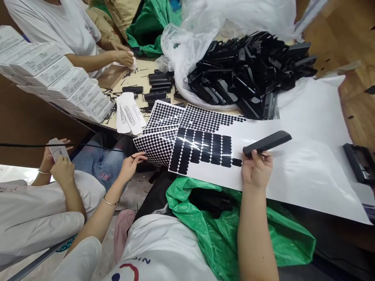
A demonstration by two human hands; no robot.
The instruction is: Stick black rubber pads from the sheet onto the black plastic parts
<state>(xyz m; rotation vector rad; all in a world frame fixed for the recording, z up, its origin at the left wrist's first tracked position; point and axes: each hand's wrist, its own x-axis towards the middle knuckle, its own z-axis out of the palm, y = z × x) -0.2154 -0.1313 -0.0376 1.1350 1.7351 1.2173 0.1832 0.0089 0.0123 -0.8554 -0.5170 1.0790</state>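
Observation:
My right hand (pixel 257 166) grips a long black plastic piece (pixel 268 142) with a ribbed, textured face, held above the white sheet. Just left of it lies a sticker sheet with black oval stickers (pixel 202 148); part of its backing is bare. My left hand (pixel 134 166) is off to the left, beside the edge of a sheet of round black dot stickers (pixel 159 146). Its fingertips are pinched together near a small dark thing, too small to make out. More dot-sticker sheets (pixel 208 117) lie behind, overlapping.
A heap of black plastic pieces (pixel 243 74) lies on clear plastic at the back. On my lap is a green woven bag (pixel 187 191) holding black parts. White boxes (pixel 70 82) are stacked at left. Two co-workers handle small items, one beside me holding a white card (pixel 58 148).

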